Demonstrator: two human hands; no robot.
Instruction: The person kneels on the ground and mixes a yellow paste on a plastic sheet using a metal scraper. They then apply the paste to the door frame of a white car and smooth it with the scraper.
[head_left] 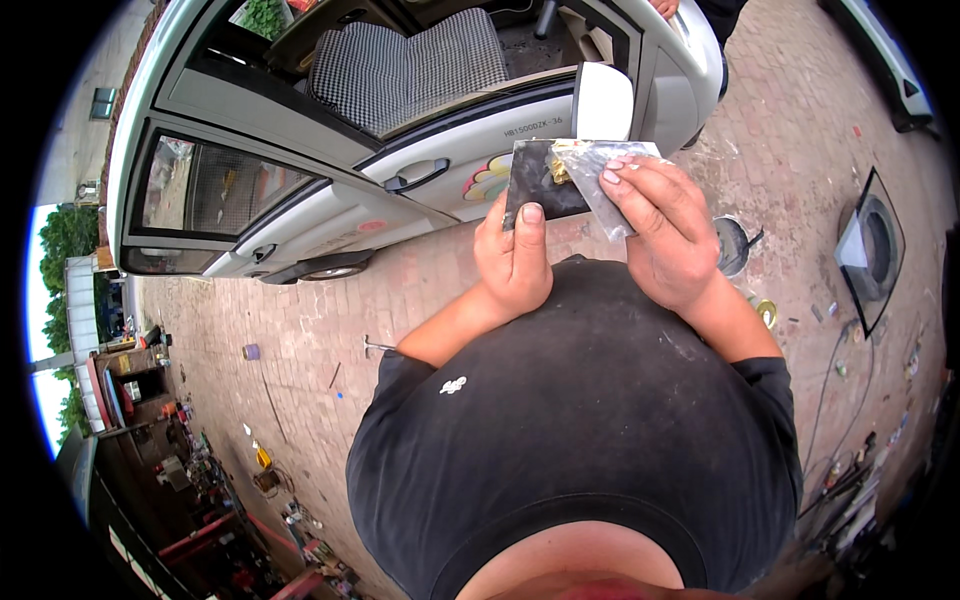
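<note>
My left hand point(515, 258) grips a dark flat plate point(530, 185) by its near left edge, thumb on top. A lump of yellowish paste point(558, 165) sits on the plate near its far edge. Pinched between the thumb and fingers of my right hand point(668, 225) is a grey, smeared flat scraper point(597, 180), tilted over the plate beside the paste. Both hands are raised in front of my chest, close to the white mirror point(603, 102) of a light-coloured van point(450, 175).
Another person's hand point(665, 8) rests at the van's front. On the brick paving to the right are a round container point(735, 245), an open tin point(765, 310) and a dark panel with a round opening point(872, 250). Tools and clutter point(210, 470) line the lower left.
</note>
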